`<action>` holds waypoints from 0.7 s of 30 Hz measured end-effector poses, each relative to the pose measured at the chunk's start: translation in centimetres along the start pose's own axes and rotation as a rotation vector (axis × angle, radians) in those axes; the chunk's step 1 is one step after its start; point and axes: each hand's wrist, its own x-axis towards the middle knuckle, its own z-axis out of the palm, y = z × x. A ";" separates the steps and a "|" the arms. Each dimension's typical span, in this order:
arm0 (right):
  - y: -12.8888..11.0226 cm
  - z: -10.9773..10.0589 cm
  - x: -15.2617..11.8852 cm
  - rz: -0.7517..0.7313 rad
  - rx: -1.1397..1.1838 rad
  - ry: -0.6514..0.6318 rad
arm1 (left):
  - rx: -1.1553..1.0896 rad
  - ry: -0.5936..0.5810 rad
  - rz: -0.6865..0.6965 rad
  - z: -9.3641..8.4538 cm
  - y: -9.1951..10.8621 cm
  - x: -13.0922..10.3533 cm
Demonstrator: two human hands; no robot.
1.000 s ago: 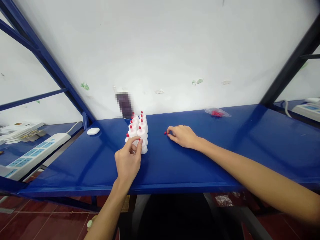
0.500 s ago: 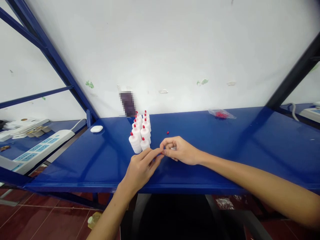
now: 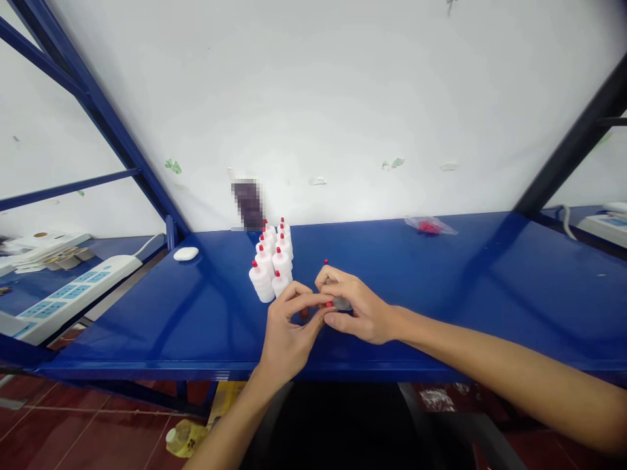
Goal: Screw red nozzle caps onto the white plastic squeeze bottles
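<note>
My left hand (image 3: 294, 326) pinches a small red cap (image 3: 329, 303) between thumb and fingertip. Close against it, my right hand (image 3: 360, 307) is curled round a pale, translucent piece (image 3: 343, 303), mostly hidden by the fingers, so its kind is unclear. The cap sits at the near end of that piece; whether it is fitted on cannot be seen. Left of my hands stand white squeeze bottles (image 3: 264, 262) with red tips, upright in two rows. Just behind my right fingers, another small red cap (image 3: 326, 262) lies on the blue table (image 3: 416, 274).
A clear bag of red caps (image 3: 430, 226) lies at the back right. A white oval case (image 3: 186, 254) rests at the left, near a power strip (image 3: 73, 294). Blue frame posts (image 3: 108, 117) rise at the side, and a yellowish bottle (image 3: 186, 437) is on the floor.
My hands have shifted slightly right and come closer together. The red cap now shows between my left fingertips, and more of the pale piece is visible in my right hand.
</note>
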 end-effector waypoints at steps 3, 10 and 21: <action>0.1 0.1 -0.3 -0.044 -0.043 0.024 | 0.002 0.030 -0.021 0.7 0.0 0.0; 0.5 0.8 -0.7 -0.003 0.093 0.011 | -0.020 0.082 -0.010 0.9 -0.4 -0.3; 0.1 0.7 -0.7 0.009 0.141 0.108 | -0.006 -0.013 -0.084 0.9 -0.1 -0.4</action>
